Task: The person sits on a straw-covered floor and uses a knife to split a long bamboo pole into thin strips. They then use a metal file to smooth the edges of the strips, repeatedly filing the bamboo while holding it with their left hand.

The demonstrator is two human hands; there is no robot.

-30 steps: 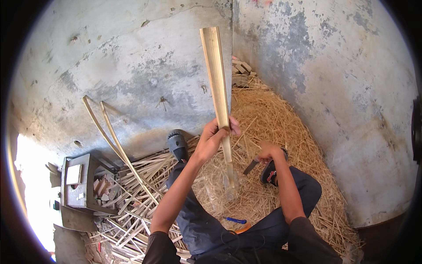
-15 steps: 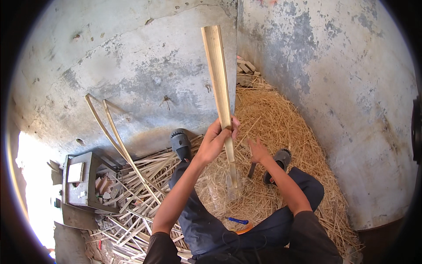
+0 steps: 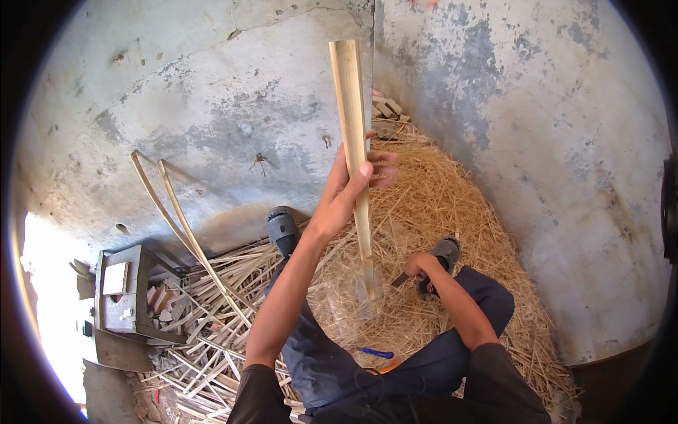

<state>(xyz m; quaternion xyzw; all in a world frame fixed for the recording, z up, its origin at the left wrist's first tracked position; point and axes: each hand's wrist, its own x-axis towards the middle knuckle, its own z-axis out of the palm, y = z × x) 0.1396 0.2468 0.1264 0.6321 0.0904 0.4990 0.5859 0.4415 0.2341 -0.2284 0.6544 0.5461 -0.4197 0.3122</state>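
A long split bamboo length [image 3: 347,92] stands nearly upright in front of me, its hollow side showing and its lower end over the straw. My left hand [image 3: 346,184] holds it about midway, thumb across the front and the other fingers loosely spread behind. Low by my right foot, my right hand [image 3: 421,264] is closed on a dark, flat, blade-like tool [image 3: 400,280]; the hand hides its grip end. Between my legs lie a blue box cutter [image 3: 376,352] and a partly hidden orange object [image 3: 388,366].
Straw-like shavings [image 3: 452,212] cover the floor up to the worn wall [image 3: 452,78]. Cut strips [image 3: 233,275] are heaped at left, beside a toppled wooden stool [image 3: 131,293]. Two long bent strips [image 3: 185,226] lean on the wall. Small blocks [image 3: 385,107] sit in the corner.
My left hand has slid up the bamboo, its fingers loosening. My right hand has moved down beside my right foot and taken hold of the dark flat tool.
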